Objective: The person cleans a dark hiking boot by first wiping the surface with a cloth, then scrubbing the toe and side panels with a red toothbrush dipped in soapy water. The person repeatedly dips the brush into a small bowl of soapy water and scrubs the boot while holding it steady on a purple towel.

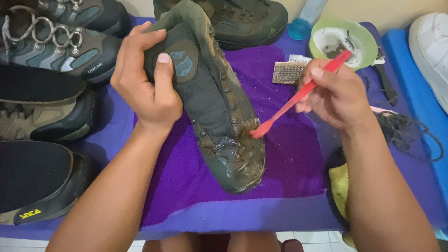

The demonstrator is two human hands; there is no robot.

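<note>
Along the left edge of the frame several other shoes sit in a column: a grey hiking boot with metal lace hooks (56,46) at the upper left, a tan and black shoe (51,119) below it, and a dark-soled shoe (39,182) at the lower left. All rest on the desk (112,126), which is covered in blue.

Just right of them, the left hand (144,84) grips the ankle collar of an olive-green boot (219,107). Its fingers are wrapped around the back of the collar and the thumb presses flat on the tongue patch. The boot lies tilted, its opening toward the top centre of the frame and its toe pointing to the lower centre. The toe is wet and soapy and rests on a purple cloth (280,163) spread over the middle of the desk.

Right of the boot, the right hand (336,95) holds a red toothbrush (298,95), fingers closed around the handle. The brush head touches the boot's side near the toe.

Above that hand lie a wire-bristle scrub brush (288,72) and a green bowl of soapy foam (344,41), with a blue bottle base (298,29) just beside the bowl. Another dark boot (247,21) stands at the top centre.

Farther right lie a tangle of black laces (406,133) and a dark-handled brush (385,79). A yellow cloth (339,186) lies partly hidden beneath the right forearm. A white shoe (431,51) fills the upper right corner.
</note>
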